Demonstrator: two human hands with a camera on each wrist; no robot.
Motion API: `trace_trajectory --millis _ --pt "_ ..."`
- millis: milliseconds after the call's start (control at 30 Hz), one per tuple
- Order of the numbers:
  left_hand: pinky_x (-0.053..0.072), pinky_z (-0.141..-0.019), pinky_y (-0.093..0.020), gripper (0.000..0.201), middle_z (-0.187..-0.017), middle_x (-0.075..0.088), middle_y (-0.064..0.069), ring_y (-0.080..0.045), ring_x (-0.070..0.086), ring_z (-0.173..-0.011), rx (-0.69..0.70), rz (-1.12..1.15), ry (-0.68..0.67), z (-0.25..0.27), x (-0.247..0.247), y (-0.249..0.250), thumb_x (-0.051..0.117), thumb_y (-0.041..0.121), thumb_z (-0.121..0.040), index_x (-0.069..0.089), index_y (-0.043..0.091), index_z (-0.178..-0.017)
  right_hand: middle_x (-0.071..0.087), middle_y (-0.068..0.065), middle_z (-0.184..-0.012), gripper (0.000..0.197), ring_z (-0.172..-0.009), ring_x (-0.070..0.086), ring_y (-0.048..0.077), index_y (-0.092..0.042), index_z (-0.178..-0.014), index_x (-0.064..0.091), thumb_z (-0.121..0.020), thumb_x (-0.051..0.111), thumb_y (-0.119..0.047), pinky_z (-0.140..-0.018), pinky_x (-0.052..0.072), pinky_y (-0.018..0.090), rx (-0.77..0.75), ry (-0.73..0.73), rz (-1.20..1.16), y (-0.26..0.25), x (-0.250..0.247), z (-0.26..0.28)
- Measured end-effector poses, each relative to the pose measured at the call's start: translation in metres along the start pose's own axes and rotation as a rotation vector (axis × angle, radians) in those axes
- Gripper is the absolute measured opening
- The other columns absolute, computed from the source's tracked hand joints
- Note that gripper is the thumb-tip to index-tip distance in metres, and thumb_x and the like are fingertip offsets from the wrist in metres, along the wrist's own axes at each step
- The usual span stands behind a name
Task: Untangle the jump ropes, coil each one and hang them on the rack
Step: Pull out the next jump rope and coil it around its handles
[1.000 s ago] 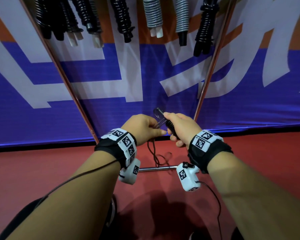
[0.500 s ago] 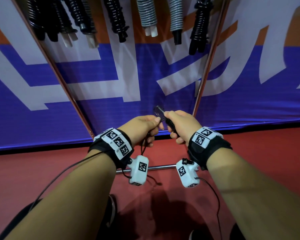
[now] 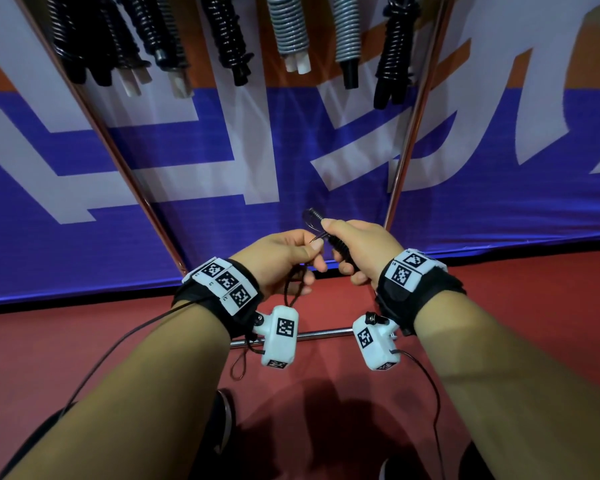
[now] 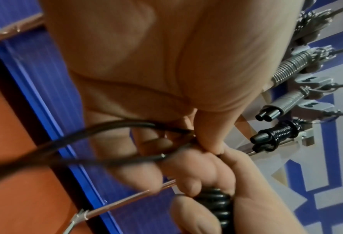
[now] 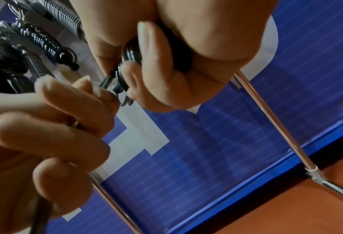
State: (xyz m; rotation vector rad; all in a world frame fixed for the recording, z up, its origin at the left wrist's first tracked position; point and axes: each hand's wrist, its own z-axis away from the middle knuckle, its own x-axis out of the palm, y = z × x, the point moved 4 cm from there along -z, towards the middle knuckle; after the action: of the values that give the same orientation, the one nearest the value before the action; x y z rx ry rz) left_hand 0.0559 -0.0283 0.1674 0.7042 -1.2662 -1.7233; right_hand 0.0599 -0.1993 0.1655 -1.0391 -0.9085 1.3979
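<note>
Our right hand [image 3: 355,252] was fisted round the coiled black rope bundle [image 3: 338,244], its long axis tilted up and to the left. Our left hand [image 3: 281,259] pinched the loose rope tail [image 4: 114,126] just beside the bundle's top end, touching it; slack hung below. Finished coils [image 3: 288,29] hung on the rack [image 3: 407,133] above.

Your two hands met in front of the banner [image 3: 222,161], between the rack's two poles [image 3: 400,157], left hand [image 3: 278,258] just left of the right hand [image 3: 357,247]. The coiled rope bundle [image 3: 338,244] sat in your right hand, its loose cord [image 3: 293,289] hanging below your left. Other coiled ropes [image 3: 288,32] hung on the rack above, and its crossbar [image 3: 323,333] lay on the floor [image 3: 66,348] beneath your wrists.
</note>
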Motion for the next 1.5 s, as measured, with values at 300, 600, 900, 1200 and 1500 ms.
trace_trajectory --millis 300,600,900,1200,1500 --pt "0.041 -0.069 -0.035 0.041 -0.07 0.054 0.008 -0.014 0.045 -0.064 0.093 -0.536 0.118 -0.008 -0.004 -0.01 0.039 0.05 -0.111 0.074 0.032 -0.099 0.064 0.007 -0.074 0.045 -0.047 0.046 0.017 -0.01 -0.097 0.068 -0.092 0.073 -0.054 -0.044 0.028 0.024 0.057 0.024 0.038 0.006 0.0 0.0" --pt "0.057 -0.093 -0.039 0.016 -0.086 0.08 0.006 -0.013 0.073 -0.083 0.053 -0.706 0.098 -0.01 -0.022 -0.021 0.062 0.034 -0.105 0.076 0.032 -0.098 0.058 0.008 -0.074 0.042 -0.049 0.034 0.013 -0.01 -0.108 0.066 -0.099 0.067 -0.051 -0.037 0.017 0.017 0.163 -0.34 -0.147 -0.001 0.014 0.019" --pt "0.058 -0.082 -0.025 0.02 -0.09 0.079 0.001 -0.009 0.072 -0.082 0.191 -0.655 0.023 0.004 -0.034 0.006 0.085 0.008 -0.084 0.086 0.027 -0.091 0.063 0.011 -0.074 0.038 -0.045 0.038 0.014 -0.009 -0.106 0.059 -0.103 0.063 -0.047 -0.04 0.022 0.017 0.348 -0.736 0.466 0.024 0.026 0.043" --pt "0.054 -0.093 -0.039 0.031 -0.11 0.073 0.003 -0.02 0.066 -0.105 0.23 -1.398 0.115 -0.008 -0.02 0.008 0.07 0.016 -0.093 0.076 0.032 -0.118 0.077 0.003 -0.076 0.042 -0.039 0.055 0.018 -0.017 -0.108 0.066 -0.103 0.058 -0.057 -0.044 0.045 0.022 0.075 -0.162 0.75 0.032 0.004 0.0" --pt "0.051 -0.068 -0.036 0.034 -0.088 0.068 -0.004 -0.028 0.064 -0.085 0.067 -1.176 0.343 -0.014 -0.016 -0.019 0.087 0.031 -0.083 0.055 0.02 -0.081 0.079 0.002 -0.102 0.031 -0.07 0.068 0.014 -0.024 -0.105 0.064 -0.106 0.056 -0.054 -0.054 0.053 0.028 0.055 0.042 0.294 0.029 0.007 -0.005"
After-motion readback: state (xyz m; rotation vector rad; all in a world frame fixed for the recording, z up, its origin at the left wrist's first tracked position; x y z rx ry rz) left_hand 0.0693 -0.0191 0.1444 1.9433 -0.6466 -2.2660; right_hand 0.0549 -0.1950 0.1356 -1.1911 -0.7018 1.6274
